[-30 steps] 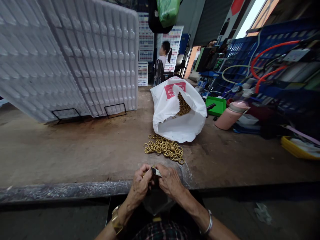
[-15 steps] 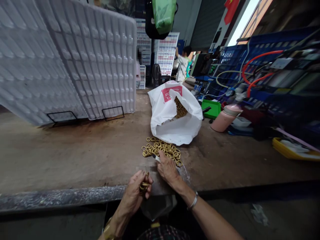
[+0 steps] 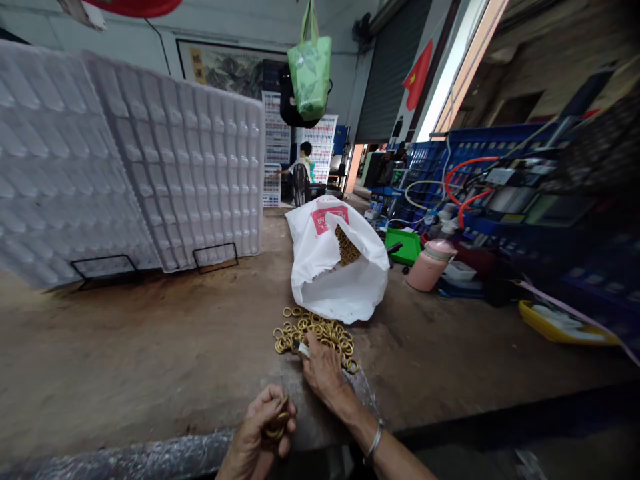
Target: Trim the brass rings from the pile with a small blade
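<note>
My left hand (image 3: 264,423) is closed around several brass-coloured rings (image 3: 278,425), just above the table's front edge. A small white tool with a black tip (image 3: 303,349) sticks out from the fingers of my right hand (image 3: 324,373), which is closed on it; its exact kind is unclear. Those fingers touch the near side of a loose pile of brass rings (image 3: 320,327) on the wooden table. Right behind the pile lies a white plastic sack (image 3: 345,297) with red print, its torn mouth gaping, and more rings show inside.
Tall clear ribbed plastic trays (image 3: 200,167) stand in black wire holders on the left. To the right are a green dustpan-like tray (image 3: 404,247), a pink bottle (image 3: 430,267) and a yellow tray (image 3: 565,327). Blue crates and hoses lie beyond. A person (image 3: 303,163) is in the background.
The view has tilted upward, so everything sits lower in the picture. My right hand stays at the pile with the white tool, and my left keeps its rings.
</note>
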{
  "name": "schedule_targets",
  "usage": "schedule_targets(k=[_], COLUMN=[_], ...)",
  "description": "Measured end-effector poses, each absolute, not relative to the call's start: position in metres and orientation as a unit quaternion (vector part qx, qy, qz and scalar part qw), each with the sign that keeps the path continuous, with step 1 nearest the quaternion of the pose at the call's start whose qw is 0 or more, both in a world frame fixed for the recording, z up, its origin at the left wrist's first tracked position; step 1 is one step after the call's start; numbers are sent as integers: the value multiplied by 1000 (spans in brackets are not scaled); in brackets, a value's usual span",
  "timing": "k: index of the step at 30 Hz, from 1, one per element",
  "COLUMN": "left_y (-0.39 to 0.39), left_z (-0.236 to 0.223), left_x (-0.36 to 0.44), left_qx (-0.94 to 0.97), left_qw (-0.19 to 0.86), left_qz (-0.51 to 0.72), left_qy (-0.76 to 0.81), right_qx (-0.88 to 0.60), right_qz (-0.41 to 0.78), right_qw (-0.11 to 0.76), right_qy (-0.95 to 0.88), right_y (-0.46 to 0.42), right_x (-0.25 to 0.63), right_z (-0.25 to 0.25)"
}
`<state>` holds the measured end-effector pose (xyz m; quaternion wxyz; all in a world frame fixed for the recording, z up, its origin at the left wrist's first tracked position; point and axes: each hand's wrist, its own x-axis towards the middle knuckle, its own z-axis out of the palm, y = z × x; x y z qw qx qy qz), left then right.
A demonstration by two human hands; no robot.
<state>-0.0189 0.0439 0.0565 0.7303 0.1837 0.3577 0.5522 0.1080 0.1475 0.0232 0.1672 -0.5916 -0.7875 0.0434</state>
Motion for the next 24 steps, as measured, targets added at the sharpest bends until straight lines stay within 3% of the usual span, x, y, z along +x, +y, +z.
schedule_targets(k=[9, 16, 24], left_y=[45, 42, 38], left_z=[53, 53, 57], left_x=[-22, -27, -31], left_qx=[139, 132, 119], left_qw=[734, 756, 758], left_qz=[565, 562, 555], left_qy=[351, 309, 320], right_qx=[-547, -488, -587], right_qz=[69, 142, 152], right_qw=[252, 245, 301], right_qy=[-795, -826, -735], right_y=[141, 127, 130], right_x=[113, 134, 186], right_z=[27, 33, 31])
